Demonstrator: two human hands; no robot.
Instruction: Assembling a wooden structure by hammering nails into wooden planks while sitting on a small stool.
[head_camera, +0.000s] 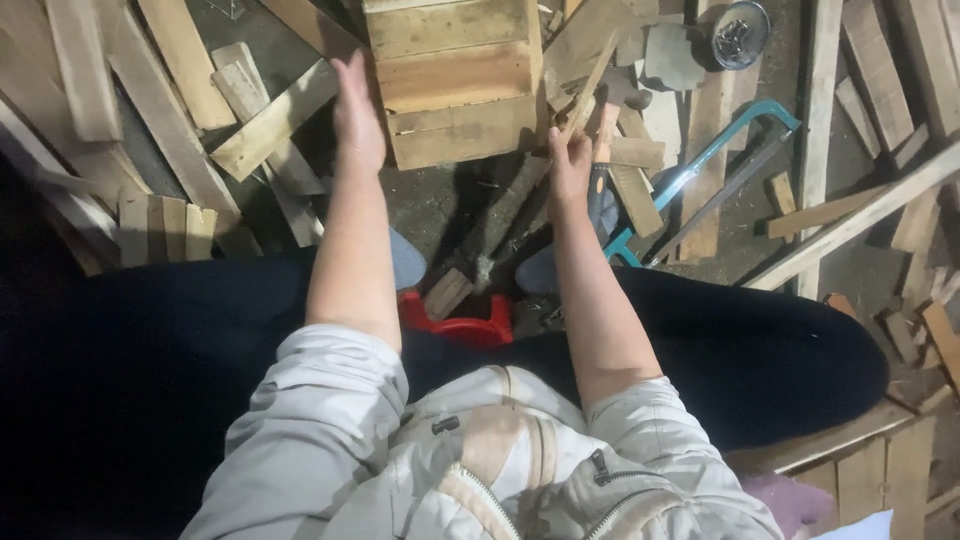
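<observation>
Right hand (568, 165) grips a thin wood strip (592, 85) slanting up-right beside the slatted wooden crate (455, 80); left hand (357, 110) spread open, flat against crate's left edge.

dim overall | light from above | left edge perhaps underexposed

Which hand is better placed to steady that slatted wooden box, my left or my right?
Left. The left hand is open and flat at the wooden box, while the right hand already grips a thin wood strip.
</observation>
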